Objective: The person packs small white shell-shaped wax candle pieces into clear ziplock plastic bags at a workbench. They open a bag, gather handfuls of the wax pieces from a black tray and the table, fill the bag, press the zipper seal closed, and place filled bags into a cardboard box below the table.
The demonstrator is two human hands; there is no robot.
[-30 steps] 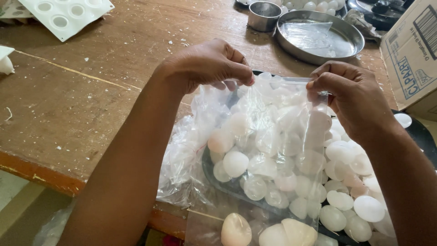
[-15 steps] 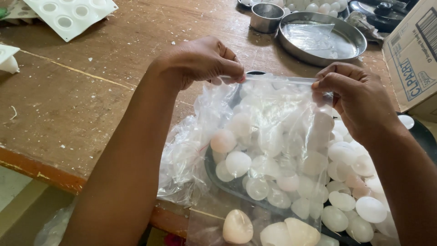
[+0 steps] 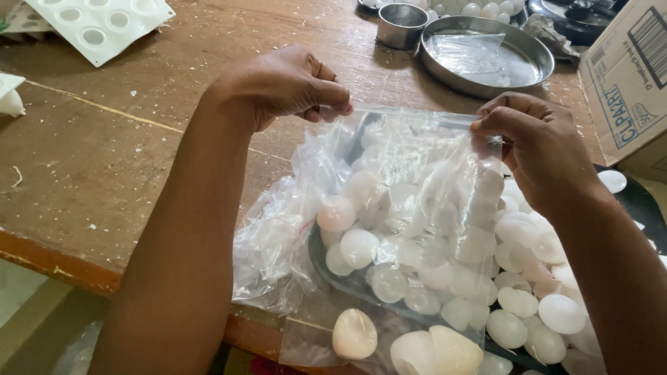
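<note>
At the far left, a white mould tray (image 3: 101,21) with round cavities lies near the table's back corner, and the wooden table (image 3: 104,153) runs bare from there to its worn front edge at lower left, where it drops off to the floor. That stretch of wood is the widest free room in view.

The left hand (image 3: 285,83) is closed in a pinch on the left end of the top strip of a clear zip bag (image 3: 417,208), thumb and fingers pressed together on the plastic. The bag hangs upright between the two hands, its mouth strip running left to right, nearly level, and its long axis falling toward the person. Its bottom holds a few pale rounded pieces (image 3: 354,333), resting just past the table's front edge. A heap of crumpled clear bags (image 3: 274,243) lies just beside it on the left.

Behind the bag, a dark tray (image 3: 643,208) holds many white dome-shaped pieces (image 3: 559,312), crowded together and seen partly through the plastic.

The right hand (image 3: 535,149) is clamped on the right end of the strip, fingers curled over it. The hands stay well apart, the strip taut between them.

At the back, a small steel cup (image 3: 401,24) stands beside a round steel plate (image 3: 486,55). A cardboard box (image 3: 625,76) closes off the right edge.
</note>
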